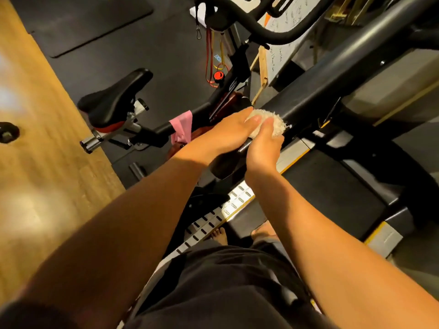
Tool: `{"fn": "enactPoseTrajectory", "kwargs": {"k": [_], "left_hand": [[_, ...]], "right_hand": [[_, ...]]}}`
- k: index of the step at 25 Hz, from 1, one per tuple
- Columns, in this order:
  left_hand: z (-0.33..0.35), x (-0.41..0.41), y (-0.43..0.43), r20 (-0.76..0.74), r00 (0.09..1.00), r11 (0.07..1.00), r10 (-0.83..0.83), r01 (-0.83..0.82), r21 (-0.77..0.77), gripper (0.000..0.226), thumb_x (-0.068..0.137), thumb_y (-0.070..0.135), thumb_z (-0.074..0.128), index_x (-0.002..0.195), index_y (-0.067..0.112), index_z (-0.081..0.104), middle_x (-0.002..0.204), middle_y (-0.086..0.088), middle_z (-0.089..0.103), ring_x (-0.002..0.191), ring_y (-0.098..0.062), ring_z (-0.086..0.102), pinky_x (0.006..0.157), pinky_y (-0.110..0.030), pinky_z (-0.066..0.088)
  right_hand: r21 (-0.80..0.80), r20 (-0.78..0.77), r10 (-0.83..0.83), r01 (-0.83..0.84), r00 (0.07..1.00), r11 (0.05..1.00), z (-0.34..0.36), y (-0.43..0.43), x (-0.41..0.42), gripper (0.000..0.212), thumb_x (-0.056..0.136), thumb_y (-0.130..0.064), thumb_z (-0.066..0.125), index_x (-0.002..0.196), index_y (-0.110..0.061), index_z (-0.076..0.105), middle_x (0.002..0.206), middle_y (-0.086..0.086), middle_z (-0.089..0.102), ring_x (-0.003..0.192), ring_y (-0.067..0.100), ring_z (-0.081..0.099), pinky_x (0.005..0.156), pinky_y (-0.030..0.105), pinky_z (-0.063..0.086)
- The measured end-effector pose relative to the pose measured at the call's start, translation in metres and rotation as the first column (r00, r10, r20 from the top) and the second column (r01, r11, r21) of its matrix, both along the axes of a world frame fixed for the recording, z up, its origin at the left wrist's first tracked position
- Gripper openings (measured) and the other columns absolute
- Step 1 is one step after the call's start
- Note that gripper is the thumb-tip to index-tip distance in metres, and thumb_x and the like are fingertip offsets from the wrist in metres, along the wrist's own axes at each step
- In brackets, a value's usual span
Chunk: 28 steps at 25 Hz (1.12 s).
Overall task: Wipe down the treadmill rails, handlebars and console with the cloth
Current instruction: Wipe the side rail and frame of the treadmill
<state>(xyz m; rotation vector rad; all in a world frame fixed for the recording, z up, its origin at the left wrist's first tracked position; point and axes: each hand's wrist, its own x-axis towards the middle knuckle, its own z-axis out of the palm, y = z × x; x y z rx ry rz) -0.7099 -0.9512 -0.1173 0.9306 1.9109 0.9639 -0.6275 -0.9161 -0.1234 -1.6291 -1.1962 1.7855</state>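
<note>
- Head view: the cloth (276,123), white and bunched, is seen pressed against the black handlebar (337,74) on the left side of the treadmill, near its lower end.
- Head view: both hands are brought together on the cloth. The left hand (229,131) is laid over it with fingers nearly straight. The right hand (262,149) is closed on it, the thumb pinching from above, and its other fingers are hidden behind the bar.
- Head view: the slotted side rail (237,199) and the belt (327,186) are seen below the arms. The console is not clearly made out in this frame.
- Head view: an exercise bike, with its saddle (114,100) and a pink rag (183,125) draped on the frame, is seen just beside the treadmill, apart from the hands.
- The step in hand is judged to be the wiping of the left handlebar, probably early or midway in the task.
- For the next move, the cloth would need to be kept wrapped on the bar and drawn along its length under steady pressure. The rails, the far handlebar and the console are judged to be left for later.
</note>
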Motion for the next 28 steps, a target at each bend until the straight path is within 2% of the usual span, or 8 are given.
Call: {"fn": "enactPoseTrajectory", "kwargs": {"k": [5,7,9,14,17,20,25,28], "left_hand": [[-0.021,-0.001,-0.051,0.087,0.995,0.999,0.043,-0.044,0.0,0.046,0.094,0.048,0.042,0.135,0.028,0.047,0.134,0.0,0.055,0.124,-0.015,0.05,0.11,-0.038,0.036],[-0.026,0.003,-0.068,0.217,0.974,0.996,0.07,-0.081,0.04,0.049,0.086,0.051,0.049,0.126,0.023,0.053,0.126,-0.007,0.059,0.121,-0.021,0.054,0.106,-0.038,0.041],[-0.021,0.001,-0.055,0.149,0.986,0.996,0.077,-0.082,0.031,0.05,0.089,0.048,0.049,0.127,0.016,0.053,0.135,-0.012,0.054,0.13,-0.026,0.046,0.109,-0.033,0.035],[-0.024,0.004,-0.028,0.059,0.994,0.98,0.088,-0.097,0.172,0.042,0.104,0.022,0.037,0.143,0.008,0.04,0.147,-0.002,0.042,0.136,-0.008,0.036,0.111,-0.015,0.025],[-0.036,0.013,-0.06,0.158,0.963,0.943,0.22,-0.252,0.219,0.027,0.102,0.013,0.039,0.126,0.013,0.054,0.121,0.004,0.057,0.109,0.01,0.052,0.096,-0.012,0.038],[-0.06,0.028,-0.093,0.106,0.953,0.955,0.285,-0.292,0.059,0.016,0.102,0.013,0.038,0.103,0.018,0.052,0.094,0.004,0.057,0.077,0.014,0.053,0.073,-0.012,0.04],[-0.052,0.019,-0.082,0.143,0.954,0.951,0.265,-0.283,0.124,0.025,0.096,0.032,0.04,0.103,0.016,0.058,0.106,-0.009,0.062,0.095,-0.013,0.058,0.092,-0.034,0.047],[-0.018,0.021,-0.052,0.032,0.986,0.945,0.167,-0.169,0.281,0.04,0.1,0.018,0.038,0.138,0.011,0.047,0.135,0.004,0.049,0.126,-0.003,0.043,0.109,-0.018,0.031]], "right_hand": [[-0.095,-0.107,0.131,-0.141,0.986,0.985,-0.015,-0.065,0.013,0.066,0.087,-0.063,0.038,0.144,-0.03,0.034,0.135,-0.004,0.053,0.121,0.018,0.052,0.099,0.035,0.048],[-0.055,-0.06,0.159,-0.162,0.985,0.985,-0.014,-0.076,0.015,0.062,0.089,-0.058,0.038,0.143,-0.028,0.036,0.13,-0.005,0.055,0.121,0.019,0.05,0.107,0.041,0.039],[0.048,-0.089,0.151,-0.147,0.985,0.988,-0.011,-0.059,0.015,0.05,0.097,-0.046,0.039,0.14,-0.021,0.039,0.117,-0.007,0.057,0.112,0.015,0.053,0.098,0.03,0.042],[0.397,0.131,0.206,-0.242,0.97,0.886,-0.021,-0.017,0.02,0.084,0.092,-0.06,0.036,0.154,-0.015,0.002,0.16,0.004,0.02,0.145,0.014,0.024,0.118,0.029,0.024],[0.339,0.123,0.288,-0.314,0.95,0.887,-0.036,-0.06,0.028,0.069,0.1,-0.047,0.037,0.154,-0.021,0.004,0.154,-0.003,0.031,0.138,0.01,0.035,0.105,0.013,0.03],[0.154,0.015,0.341,-0.339,0.94,0.928,-0.055,-0.098,0.034,0.064,0.1,-0.037,0.043,0.153,-0.028,0.008,0.138,-0.002,0.052,0.125,0.012,0.052,0.089,0.014,0.039],[0.343,0.024,0.393,-0.377,0.919,0.86,-0.034,-0.068,0.041,0.042,0.102,-0.024,0.042,0.141,-0.011,0.035,0.115,-0.002,0.063,0.102,-0.003,0.059,0.083,0.013,0.046],[0.324,0.047,0.322,-0.32,0.945,0.89,-0.027,-0.061,0.043,0.053,0.102,-0.031,0.041,0.148,-0.01,0.028,0.143,0.008,0.049,0.13,0.013,0.047,0.105,0.027,0.038]]}}
